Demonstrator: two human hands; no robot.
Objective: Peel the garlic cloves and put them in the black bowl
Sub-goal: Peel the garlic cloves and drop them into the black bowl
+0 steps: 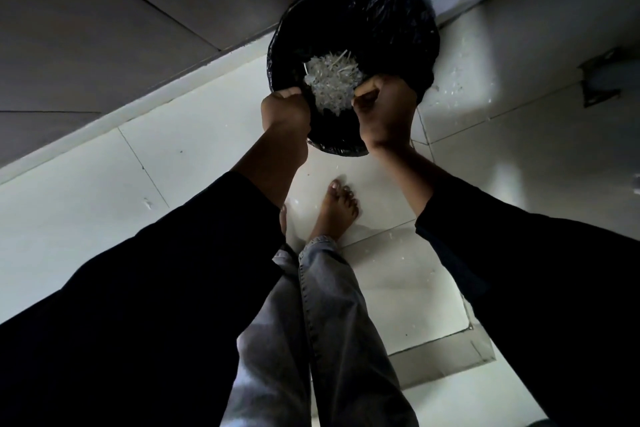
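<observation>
Both hands are curled tight on the near rim of a bin lined with a black plastic bag. The left hand has its grip clamped on a bunched fold of the liner at the rim's near-left edge, knuckles up, thumb tucked over the plastic. The right hand has its grip clamped on the liner at the near-right edge, fingers folded down over the plastic and into the opening.

Between the two grips, just beyond the knuckles and lower inside the bag, lies a pale heap of garlic skins: thin whitish flakes with a few straw-coloured stalk pieces on top. The heap sits nearer the right hand, almost touching its fingers in this view. No whole clove can be made out, and whether any lie under the skins cannot be told.

Black sleeves run back from both wrists to the picture's lower corners. Below the bin a bare foot stands on the white tiled floor, with grey jeans above it. Small white flakes are scattered on the tiles to the right of the bin and near the foot. A dark panel rises behind the bin on the left.
</observation>
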